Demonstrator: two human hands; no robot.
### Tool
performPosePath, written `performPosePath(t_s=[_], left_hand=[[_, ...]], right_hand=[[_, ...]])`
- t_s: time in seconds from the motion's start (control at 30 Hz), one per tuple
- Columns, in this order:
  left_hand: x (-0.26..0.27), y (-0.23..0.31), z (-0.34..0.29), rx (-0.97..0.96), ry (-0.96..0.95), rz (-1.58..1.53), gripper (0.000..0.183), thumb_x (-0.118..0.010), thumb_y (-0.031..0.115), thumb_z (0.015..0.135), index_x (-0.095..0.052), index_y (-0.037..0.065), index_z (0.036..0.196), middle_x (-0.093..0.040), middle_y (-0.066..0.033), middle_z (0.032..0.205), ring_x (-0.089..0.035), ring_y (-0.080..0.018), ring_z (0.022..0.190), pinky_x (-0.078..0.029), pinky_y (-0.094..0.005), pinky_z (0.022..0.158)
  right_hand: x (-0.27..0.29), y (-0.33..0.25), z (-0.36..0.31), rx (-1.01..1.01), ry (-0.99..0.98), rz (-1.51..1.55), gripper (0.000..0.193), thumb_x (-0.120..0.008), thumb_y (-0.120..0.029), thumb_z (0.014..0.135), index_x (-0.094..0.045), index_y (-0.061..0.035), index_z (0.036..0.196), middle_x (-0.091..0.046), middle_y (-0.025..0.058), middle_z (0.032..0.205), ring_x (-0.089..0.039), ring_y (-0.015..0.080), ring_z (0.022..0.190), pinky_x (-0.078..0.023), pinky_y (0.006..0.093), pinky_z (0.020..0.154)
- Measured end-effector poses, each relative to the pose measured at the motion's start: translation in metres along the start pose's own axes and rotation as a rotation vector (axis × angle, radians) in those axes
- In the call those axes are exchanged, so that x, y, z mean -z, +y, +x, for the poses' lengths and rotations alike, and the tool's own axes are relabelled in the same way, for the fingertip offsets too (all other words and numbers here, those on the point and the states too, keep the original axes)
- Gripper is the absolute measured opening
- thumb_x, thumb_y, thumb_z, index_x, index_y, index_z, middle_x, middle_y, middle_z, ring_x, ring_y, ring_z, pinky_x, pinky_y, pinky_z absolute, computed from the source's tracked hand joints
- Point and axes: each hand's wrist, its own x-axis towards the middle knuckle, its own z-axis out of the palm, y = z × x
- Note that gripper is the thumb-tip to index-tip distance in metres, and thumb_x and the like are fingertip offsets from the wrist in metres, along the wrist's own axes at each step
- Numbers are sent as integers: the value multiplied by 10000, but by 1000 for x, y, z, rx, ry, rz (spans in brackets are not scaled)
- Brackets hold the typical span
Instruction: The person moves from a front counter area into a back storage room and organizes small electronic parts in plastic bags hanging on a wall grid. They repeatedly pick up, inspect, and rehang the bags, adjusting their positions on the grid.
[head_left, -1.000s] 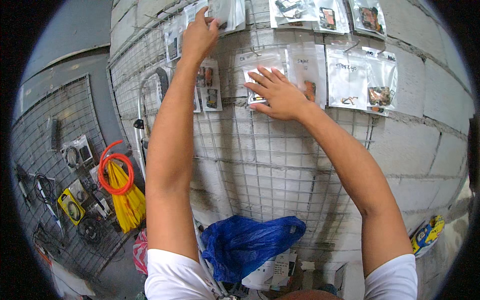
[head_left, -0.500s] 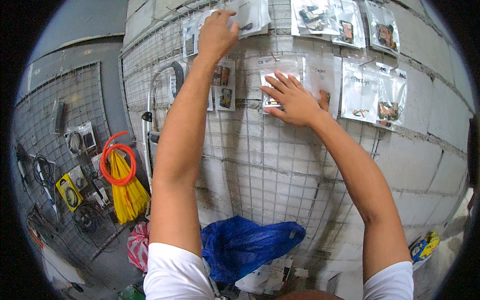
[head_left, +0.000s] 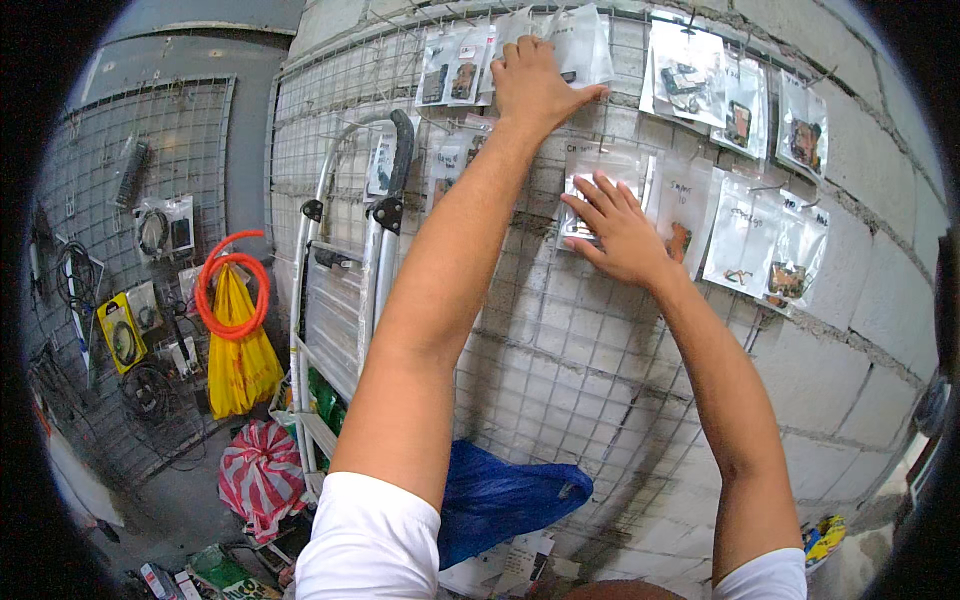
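Observation:
My left hand [head_left: 532, 85] reaches up to the top row of a wire grid, fingers over a hanging clear zip bag [head_left: 580, 50] and thumb stretched out to the right. To its left hang bags with small dark and copper-coloured parts [head_left: 462, 82]. Lower and to the right, my right hand [head_left: 622, 232] lies with spread fingers on another clear zip bag [head_left: 592, 165], covering much of its contents. Next to that hangs a bag with a small orange-brown part [head_left: 678, 240]. Neither hand visibly grasps anything.
The wire grid [head_left: 560, 345] stands against a block wall [head_left: 840, 370]. An aluminium stepladder [head_left: 300, 330] stands left of my arm. A blue plastic bag [head_left: 510, 505] hangs below. Further left are an orange hose coil [head_left: 262, 300], a yellow bag [head_left: 240, 375] and a red-white striped bag [head_left: 262, 475].
The view has swung left, so the scene sits further right and more of the stepladder shows. My left thumb is stretched out further. My right hand stays on the same bag.

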Motion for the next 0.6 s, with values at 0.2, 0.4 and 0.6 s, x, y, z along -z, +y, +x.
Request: performPosePath(t_s=[0.2, 0.4, 0.6], left_hand=[[-5, -1, -2, -8, -19, 7, 874, -781, 691, 678, -634, 32, 1232, -544, -126, 1326, -491, -318, 1245, -404, -495, 1007], [-3, -17, -1, -82, -54, -88, 861, -771, 692, 687, -650, 48, 1246, -554, -114, 1318, -510, -330, 1226, -430, -511, 985], [-5, -25, 3, -124, -37, -143, 842, -716, 736, 704, -681, 79, 1230, -588, -121, 1269, -532, -334, 1196, -435, -507, 986]], right_hand=[[1, -1, -1, 4, 8, 13, 626, -496, -524, 994, -435, -163, 1501, -339, 110, 1602, -227, 323, 1515, -161, 500, 1241], [1, 0, -3, 6, 21, 15, 619, -496, -512, 996, -438, -153, 1497, -344, 115, 1599, -230, 328, 1512, -158, 497, 1241], [1, -1, 0, 4, 14, 3, 621, -495, -517, 997, -434, -160, 1501, -346, 112, 1599, -237, 328, 1510, -175, 503, 1236]])
